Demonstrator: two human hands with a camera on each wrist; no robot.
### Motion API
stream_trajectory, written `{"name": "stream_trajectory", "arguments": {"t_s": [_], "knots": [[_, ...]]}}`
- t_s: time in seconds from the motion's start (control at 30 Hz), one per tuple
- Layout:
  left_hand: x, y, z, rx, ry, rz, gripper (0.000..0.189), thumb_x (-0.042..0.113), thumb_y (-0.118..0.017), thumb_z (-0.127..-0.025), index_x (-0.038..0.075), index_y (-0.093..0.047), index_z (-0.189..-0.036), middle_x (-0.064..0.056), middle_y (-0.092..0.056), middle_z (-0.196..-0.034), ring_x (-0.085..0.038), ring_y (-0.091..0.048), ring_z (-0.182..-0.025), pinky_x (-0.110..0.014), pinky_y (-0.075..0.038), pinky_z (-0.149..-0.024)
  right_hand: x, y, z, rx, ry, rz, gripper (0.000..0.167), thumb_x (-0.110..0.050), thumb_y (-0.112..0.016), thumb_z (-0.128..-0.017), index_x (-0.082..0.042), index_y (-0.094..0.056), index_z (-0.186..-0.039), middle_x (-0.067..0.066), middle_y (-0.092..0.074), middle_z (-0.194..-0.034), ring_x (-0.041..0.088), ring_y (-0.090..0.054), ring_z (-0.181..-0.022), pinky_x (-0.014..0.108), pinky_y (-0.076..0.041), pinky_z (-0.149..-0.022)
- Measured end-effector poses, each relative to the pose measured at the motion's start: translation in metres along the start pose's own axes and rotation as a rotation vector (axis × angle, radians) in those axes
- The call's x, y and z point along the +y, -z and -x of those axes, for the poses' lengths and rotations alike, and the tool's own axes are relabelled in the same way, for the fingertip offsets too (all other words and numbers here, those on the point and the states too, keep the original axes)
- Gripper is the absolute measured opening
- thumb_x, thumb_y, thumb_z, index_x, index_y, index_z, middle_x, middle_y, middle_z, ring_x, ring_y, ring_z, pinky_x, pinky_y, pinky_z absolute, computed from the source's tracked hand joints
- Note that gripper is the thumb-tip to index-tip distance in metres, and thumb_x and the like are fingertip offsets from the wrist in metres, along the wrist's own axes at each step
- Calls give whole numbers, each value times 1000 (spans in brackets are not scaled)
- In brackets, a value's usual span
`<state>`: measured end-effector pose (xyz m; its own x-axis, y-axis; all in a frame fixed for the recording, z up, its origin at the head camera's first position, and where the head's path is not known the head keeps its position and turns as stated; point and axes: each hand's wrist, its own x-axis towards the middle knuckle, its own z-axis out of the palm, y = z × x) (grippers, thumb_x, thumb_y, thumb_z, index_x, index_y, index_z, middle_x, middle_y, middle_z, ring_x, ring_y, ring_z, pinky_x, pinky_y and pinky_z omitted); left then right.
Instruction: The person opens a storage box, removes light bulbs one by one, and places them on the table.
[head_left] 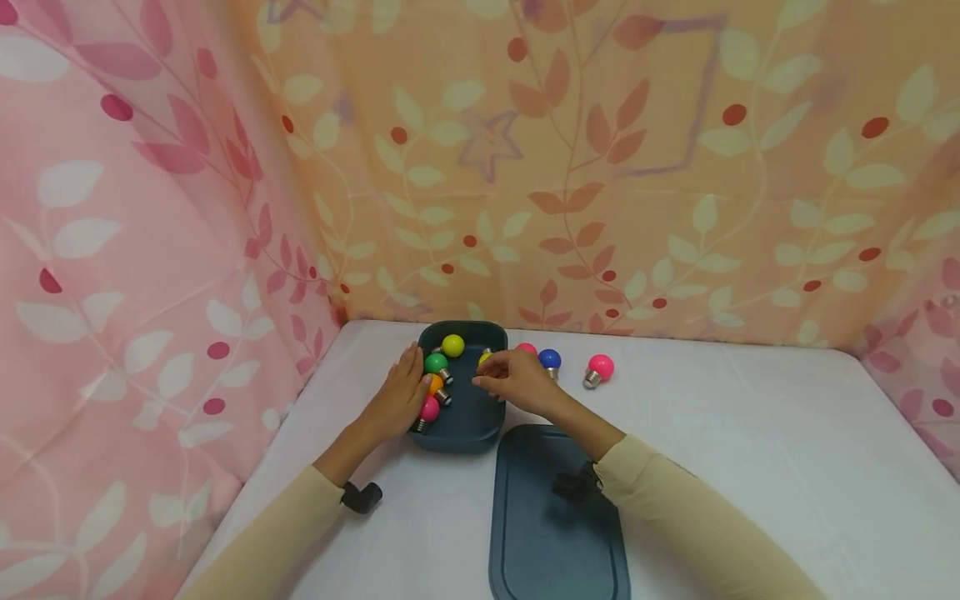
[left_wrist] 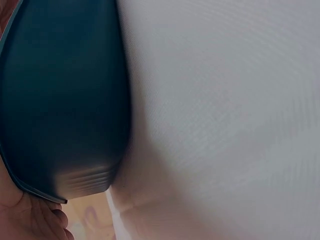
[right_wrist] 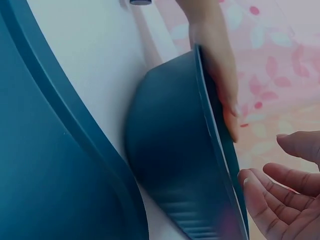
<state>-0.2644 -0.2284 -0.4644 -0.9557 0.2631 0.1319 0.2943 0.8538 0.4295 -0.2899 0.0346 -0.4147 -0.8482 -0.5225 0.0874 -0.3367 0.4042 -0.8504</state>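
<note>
My left hand (head_left: 393, 400) rests along the left rim of a dark blue-grey plastic container (head_left: 461, 442), its fingers straight. Inside the container, near that hand, lie a yellow bulb (head_left: 453, 346), a green bulb (head_left: 435, 363), an orange bulb (head_left: 435, 383) and a pink bulb (head_left: 429, 408). Over the container's right side hangs my right hand (head_left: 521, 382), partly hiding another yellow bulb (head_left: 485, 356). In the right wrist view, the right hand (right_wrist: 285, 195) has loosely bent fingers, thumb apart, and holds nothing. The left wrist view shows the container's outer wall (left_wrist: 65, 90).
Right of the container, a partly hidden pink bulb (head_left: 527, 347), a blue bulb (head_left: 550, 359) and another pink bulb (head_left: 600, 367) lie on the white table (head_left: 750, 433). A flat blue-grey lid (head_left: 558, 542) lies in front, under the right forearm. Patterned curtains (head_left: 465, 183) hang behind.
</note>
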Motion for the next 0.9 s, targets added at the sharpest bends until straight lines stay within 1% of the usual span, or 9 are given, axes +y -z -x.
{"name": "stream_trajectory", "arguments": {"t_s": [0.13, 0.3, 0.37, 0.53, 0.73, 0.9], "knots": [[0, 1, 0, 1, 6, 2, 64, 32, -33, -111, -7, -14, -159, -21, -6, -169, -37, -8, -155, -58, -10, -122, 2, -8, -9, -11, 16, 22, 30, -23, -75, -93, 0, -73, -112, 4, -72, -90, 30, -71, -81, 29, -60, -65], [-1, 0, -1, -2, 1, 3, 64, 31, -34, -112, -7, -14, -159, -21, -6, -168, -37, -8, -155, -57, -10, -122, 7, -19, -23, -16, 36, 66, 29, -20, -77, -92, 2, -74, -111, 4, -72, -90, 17, -69, -73, 27, -59, -64], [-1, -1, -1, 2, -4, -3, 64, 32, -34, -112, -8, -15, -158, -22, -7, -168, -37, -8, -155, -58, -11, -122, 7, -25, -28, -20, 49, 108, 29, -21, -78, -92, 2, -75, -110, 4, -72, -89, 13, -67, -73, 25, -58, -65], [-1, -1, -1, 22, -13, -4, 63, 31, -34, -111, -9, -17, -157, -23, -8, -168, -39, -9, -155, -60, -12, -121, 4, -39, -37, -25, 94, 208, 25, -20, -78, -91, 0, -76, -106, 3, -73, -87, 14, -61, -76, 23, -54, -68], [1, 0, 0, 15, -7, 5, 63, 31, -34, -112, -9, -17, -158, -22, -8, -168, -38, -8, -155, -59, -11, -122, 3, -52, -43, -20, 77, 229, 22, -18, -78, -91, 0, -76, -103, 4, -73, -87, 13, -63, -73, 22, -55, -65], [2, -1, -1, 25, -1, 3, 62, 30, -35, -112, -9, -17, -157, -22, -8, -168, -38, -9, -155, -58, -11, -122, 5, -59, -50, 11, 95, 287, 18, -17, -80, -88, -1, -78, -96, 5, -76, -87, 13, -67, -74, 23, -56, -68]]}}
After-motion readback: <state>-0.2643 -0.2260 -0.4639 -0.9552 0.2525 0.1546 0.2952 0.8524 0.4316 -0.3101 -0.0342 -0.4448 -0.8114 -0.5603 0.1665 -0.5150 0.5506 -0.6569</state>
